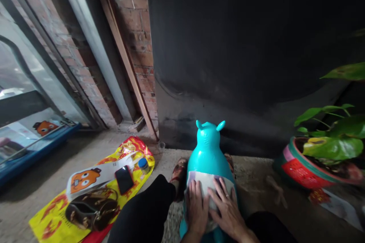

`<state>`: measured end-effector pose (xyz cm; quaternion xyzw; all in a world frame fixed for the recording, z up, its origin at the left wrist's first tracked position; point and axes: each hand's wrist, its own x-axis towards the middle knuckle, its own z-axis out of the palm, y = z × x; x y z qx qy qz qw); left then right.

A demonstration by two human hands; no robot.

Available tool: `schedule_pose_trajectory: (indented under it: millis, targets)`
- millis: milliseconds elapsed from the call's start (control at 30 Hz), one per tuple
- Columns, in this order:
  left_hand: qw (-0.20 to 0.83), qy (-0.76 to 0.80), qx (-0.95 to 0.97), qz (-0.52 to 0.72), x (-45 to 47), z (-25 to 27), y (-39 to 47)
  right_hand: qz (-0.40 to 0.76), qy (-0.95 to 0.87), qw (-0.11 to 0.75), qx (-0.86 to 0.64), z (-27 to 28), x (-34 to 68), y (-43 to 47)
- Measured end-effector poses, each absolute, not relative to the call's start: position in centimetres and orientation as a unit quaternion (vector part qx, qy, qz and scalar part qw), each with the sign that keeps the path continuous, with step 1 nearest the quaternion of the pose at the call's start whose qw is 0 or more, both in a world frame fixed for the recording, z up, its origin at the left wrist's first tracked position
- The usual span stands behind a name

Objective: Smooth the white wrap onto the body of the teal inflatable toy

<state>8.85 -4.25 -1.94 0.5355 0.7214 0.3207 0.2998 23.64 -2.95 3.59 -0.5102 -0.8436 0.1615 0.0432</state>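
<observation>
Teal inflatable animal toy (207,152) standing upright on the concrete floor (251,174), close against the dark wall (242,45), between the person's knees; glossy, rounded body narrowing to a head with two small pointed ears on top; pale cloth (207,182) draped across the toy's back. Left hand (196,207) laid flat on the cloth, fingers spread, grip released; right hand (226,207) flat beside it, also on the cloth, grip released, ring on one finger. Sandalled feet (179,172) either side of the toy. To the left on the floor, a yellow-and-red plastic bag (54,220) carrying a brown handbag (91,209), a black phone (124,179), a blue-capped small bottle (143,164) and an orange cartoon sheet (85,179). To the right, a red-and-green pot (296,169) with a leafy plant (333,144), well apart from the toy.
</observation>
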Motion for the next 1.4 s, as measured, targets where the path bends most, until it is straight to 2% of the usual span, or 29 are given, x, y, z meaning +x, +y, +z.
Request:
schedule_pose_trajectory:
  millis: [233, 433, 567, 700, 767, 867, 967, 1033, 1167, 1267, 1400]
  targets:
    - [0.384, 0.682, 0.502, 0.369, 4.8, -3.0, 3.9, 0.129, -0.837, 0.049, -0.53, 4.0, 18.7, 4.3]
    - [0.439, 0.665, 0.467, 0.383, 2.2, -5.1, 9.5, 0.114, -0.855, 0.098, -0.496, 3.3, 16.2, 9.3]
    - [0.454, 0.66, 0.447, 0.398, 2.1, -5.2, 9.9, 0.128, -0.858, 0.108, -0.485, 3.8, 15.8, 10.1]
    - [0.453, 0.669, 0.427, 0.406, 3.3, -4.8, 6.8, 0.116, -0.863, 0.119, -0.476, 4.0, 16.8, 8.1]
    - [0.43, 0.676, 0.429, 0.417, 3.7, -4.6, 4.5, 0.072, -0.874, 0.126, -0.464, 2.8, 17.8, 5.7]
    - [0.378, 0.697, 0.425, 0.438, 3.2, -3.9, 2.8, -0.065, -0.896, 0.15, -0.414, -0.4, 19.7, 1.2]
    - [0.355, 0.71, 0.407, 0.452, 1.3, -2.6, 4.6, -0.205, -0.863, 0.189, -0.422, -3.3, 21.0, -2.1]
    - [0.352, 0.711, 0.404, 0.456, 0.0, -1.9, 6.8, -0.23, -0.849, 0.191, -0.437, -4.2, 21.2, -2.7]
    - [0.357, 0.714, 0.4, 0.45, -0.5, -2.4, 8.6, -0.168, -0.876, 0.153, -0.426, -3.3, 21.0, -0.9]
    - [0.363, 0.715, 0.402, 0.442, 1.1, -4.1, 6.2, -0.027, -0.908, 0.119, -0.402, -1.1, 20.7, 1.2]
    - [0.406, 0.681, 0.435, 0.427, 3.0, -5.7, 3.7, 0.15, -0.88, 0.082, -0.443, 2.3, 19.4, 4.3]
